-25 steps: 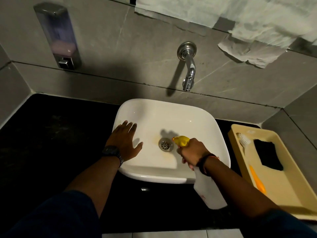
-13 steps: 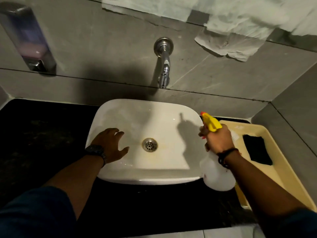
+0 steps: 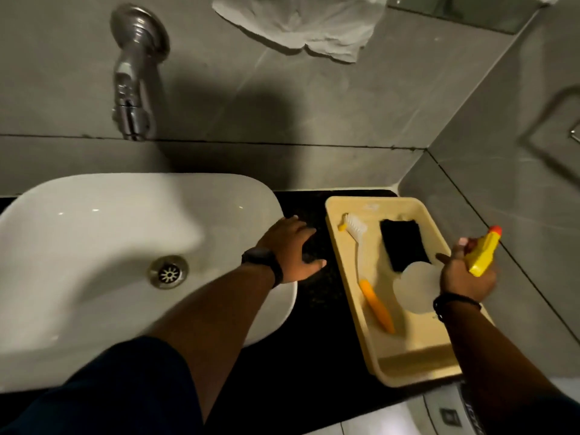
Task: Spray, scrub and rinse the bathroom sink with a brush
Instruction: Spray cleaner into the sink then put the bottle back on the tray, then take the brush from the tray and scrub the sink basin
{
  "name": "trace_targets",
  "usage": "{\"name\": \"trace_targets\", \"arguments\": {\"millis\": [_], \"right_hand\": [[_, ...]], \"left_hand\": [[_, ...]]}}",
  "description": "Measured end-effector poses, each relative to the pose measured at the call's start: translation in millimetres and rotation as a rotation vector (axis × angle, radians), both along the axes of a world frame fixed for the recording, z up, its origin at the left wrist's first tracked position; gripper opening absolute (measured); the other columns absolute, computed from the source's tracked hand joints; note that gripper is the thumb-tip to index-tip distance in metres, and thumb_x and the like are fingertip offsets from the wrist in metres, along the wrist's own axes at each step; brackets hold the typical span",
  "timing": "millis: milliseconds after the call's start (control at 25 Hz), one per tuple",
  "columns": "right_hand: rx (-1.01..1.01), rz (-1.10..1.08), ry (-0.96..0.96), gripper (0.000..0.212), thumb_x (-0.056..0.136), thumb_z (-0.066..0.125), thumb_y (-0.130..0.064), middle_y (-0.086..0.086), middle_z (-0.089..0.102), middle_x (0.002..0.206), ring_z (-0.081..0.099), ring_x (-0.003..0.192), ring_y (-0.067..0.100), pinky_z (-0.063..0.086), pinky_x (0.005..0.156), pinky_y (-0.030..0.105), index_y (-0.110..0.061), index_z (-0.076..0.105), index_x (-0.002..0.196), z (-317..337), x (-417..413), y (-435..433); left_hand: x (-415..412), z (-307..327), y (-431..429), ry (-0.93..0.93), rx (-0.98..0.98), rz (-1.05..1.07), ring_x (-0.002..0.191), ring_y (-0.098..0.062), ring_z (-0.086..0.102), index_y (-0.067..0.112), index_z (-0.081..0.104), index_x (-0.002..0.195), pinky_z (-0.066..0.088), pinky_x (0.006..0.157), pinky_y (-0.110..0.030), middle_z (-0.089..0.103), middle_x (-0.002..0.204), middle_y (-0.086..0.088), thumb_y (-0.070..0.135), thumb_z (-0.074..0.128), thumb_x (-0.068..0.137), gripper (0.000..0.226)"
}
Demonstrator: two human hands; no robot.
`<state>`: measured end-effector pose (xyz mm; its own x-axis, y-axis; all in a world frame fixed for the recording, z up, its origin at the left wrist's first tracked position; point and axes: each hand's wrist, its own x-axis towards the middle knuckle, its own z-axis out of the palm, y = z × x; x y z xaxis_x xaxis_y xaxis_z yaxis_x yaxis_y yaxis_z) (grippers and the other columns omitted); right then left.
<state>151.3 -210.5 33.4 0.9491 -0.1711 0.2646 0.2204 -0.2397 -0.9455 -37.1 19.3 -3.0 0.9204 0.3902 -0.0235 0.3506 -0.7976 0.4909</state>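
We see the black counter (image 3: pixel 314 356) carrying the white sink (image 3: pixel 110 215) on the left and a beige tray (image 3: pixel 417 368) on the right. Our left hand (image 3: pixel 290 251) lies spread, palm down, over the sink's right rim and the counter beside it. Our right hand (image 3: pixel 464 274) grips the spray bottle (image 3: pixel 417 287) by its yellow trigger head, over the tray. In the tray lie the brush (image 3: pixel 364 265), orange-handled, and a black sponge (image 3: pixel 403 243).
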Motion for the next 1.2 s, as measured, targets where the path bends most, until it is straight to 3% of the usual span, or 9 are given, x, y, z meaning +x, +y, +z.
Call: {"name": "trace_targets", "arguments": {"millis": [80,240,440,600,720,800,880,1000,1200], "right_hand": [[0.014,-0.036,-0.042,0.031,0.09,0.062,-0.032,0.009,0.062,0.099,0.068,0.079,0.005,0.06,0.074,0.025,-0.01,0.06,0.112,-14.5,14.9,-11.4],[0.003,-0.115,-0.034,0.042,0.089,0.061,-0.034,0.007,0.061,0.105,0.066,0.101,0.031,0.055,0.09,0.045,-0.006,0.058,0.12,-44.0,41.4,-27.8],[-0.058,-0.139,0.028,0.064,0.075,0.067,-0.052,0.005,0.062,0.109,0.06,0.098,0.021,0.047,0.093,0.038,-0.011,0.05,0.122,-51.1,42.7,-32.5],[-0.323,-0.643,0.196,0.065,0.071,0.056,-0.058,0.015,0.058,0.112,0.052,0.108,0.037,0.038,0.089,0.047,-0.009,0.049,0.113,-52.4,-6.6,-12.6],[-0.605,-0.146,0.032,0.045,0.078,0.061,-0.038,0.025,0.053,0.105,0.051,0.1,0.044,0.041,0.082,0.05,-0.004,0.05,0.105,-76.7,-49.9,0.9],[-0.833,0.341,0.107,0.042,0.081,0.066,-0.027,0.023,0.052,0.112,0.051,0.103,0.044,0.045,0.087,0.049,-0.004,0.052,0.113,-92.1,-54.4,5.1],[-1.038,0.592,0.185,0.047,0.087,0.063,-0.03,0.022,0.052,0.119,0.052,0.107,0.042,0.047,0.092,0.047,-0.004,0.05,0.123,-101.6,-46.0,9.9],[-1.154,0.659,0.235,0.045,0.091,0.058,-0.031,0.027,0.056,0.116,0.054,0.105,0.043,0.045,0.09,0.043,0.001,0.049,0.121,-104.6,-37.1,18.2],[-1.047,0.668,0.388,0.029,0.099,0.041,-0.019,0.033,0.06,0.111,0.058,0.101,0.046,0.043,0.082,0.042,0.0,0.038,0.12,-88.2,-37.9,17.2]], "left_hand": [[16.0,-8.5,0.3,0.045,0.069,0.039,0.144,-0.022,0.008,0.025,0.029,0.14,0.003,0.118,-0.04,0.025,0.154,-0.004,0.071,0.042,0.073,0.082],[33.4,-17.9,-0.7,-0.004,0.181,0.111,0.145,-0.023,0.002,0.025,0.027,0.141,-0.003,0.116,-0.039,0.02,0.156,-0.004,0.064,0.043,0.075,0.078],[36.5,-10.5,-1.5,0.008,0.22,-0.148,0.145,-0.02,0.003,0.022,0.023,0.142,0.007,0.117,-0.038,0.016,0.157,-0.004,0.054,0.047,0.079,0.075],[35.8,-5.6,-3.4,0.014,0.216,-0.17,0.145,-0.02,0.004,0.02,0.022,0.143,0.008,0.118,-0.039,0.017,0.157,-0.004,0.052,0.049,0.08,0.076],[35.5,-6.7,-1.7,0.005,0.195,-0.153,0.145,-0.02,0.005,0.02,0.022,0.143,0.01,0.118,-0.039,0.018,0.156,-0.004,0.052,0.051,0.079,0.077],[35.5,-7.9,-1.5,-0.014,0.179,-0.149,0.144,-0.02,0.007,0.02,0.022,0.143,0.011,0.118,-0.038,0.021,0.155,-0.004,0.052,0.052,0.078,0.078],[35.7,-9.3,-1.1,-0.038,0.178,-0.137,0.144,-0.02,0.01,0.02,0.023,0.142,0.011,0.117,-0.037,0.023,0.155,-0.004,0.051,0.052,0.077,0.078],[36.4,-11.9,-0.8,-0.048,0.204,-0.13,0.144,-0.02,0.011,0.019,0.024,0.142,0.011,0.117,-0.037,0.025,0.154,-0.004,0.052,0.053,0.076,0.079],[36.9,-12.4,-1.3,-0.038,0.219,-0.126,0.144,-0.02,0.009,0.018,0.024,0.142,0.008,0.117,-0.037,0.025,0.154,-0.005,0.053,0.05,0.076,0.079]]}}
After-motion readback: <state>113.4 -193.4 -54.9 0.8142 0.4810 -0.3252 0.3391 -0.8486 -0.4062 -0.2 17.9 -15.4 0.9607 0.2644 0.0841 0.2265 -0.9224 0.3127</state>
